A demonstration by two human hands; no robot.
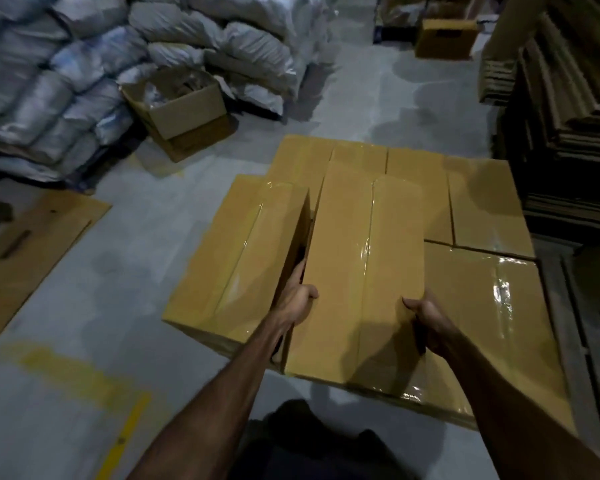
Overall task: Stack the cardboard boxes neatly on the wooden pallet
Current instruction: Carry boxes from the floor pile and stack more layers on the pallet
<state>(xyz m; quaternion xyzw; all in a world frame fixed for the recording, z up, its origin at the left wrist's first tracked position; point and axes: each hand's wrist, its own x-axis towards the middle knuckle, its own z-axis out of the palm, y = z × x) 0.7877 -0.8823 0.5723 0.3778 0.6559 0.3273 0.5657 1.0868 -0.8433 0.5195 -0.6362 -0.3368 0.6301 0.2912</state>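
I hold a taped cardboard box (361, 265) by its near end, raised above the layer of stacked boxes (471, 202). My left hand (297, 299) grips the box's near-left edge: the thumb lies on the top face and the fingers (297, 271) reach down the left side, into the narrow gap between this box and the neighbouring box (236, 251) on the left. My right hand (426, 317) grips the near-right corner, thumb curled onto the top, the other fingers hidden under or behind the box. The box runs lengthwise away from me, its far end over the boxes at the back. Whether its underside touches the layer below I cannot tell. The pallet itself is hidden beneath the boxes. On the floor (84, 306) to the left lies a flat cardboard sheet (32, 251); farther off stand an open carton (181, 105) and piled white sacks (66, 71), and flattened cardboard (568, 98) is stacked at the right.
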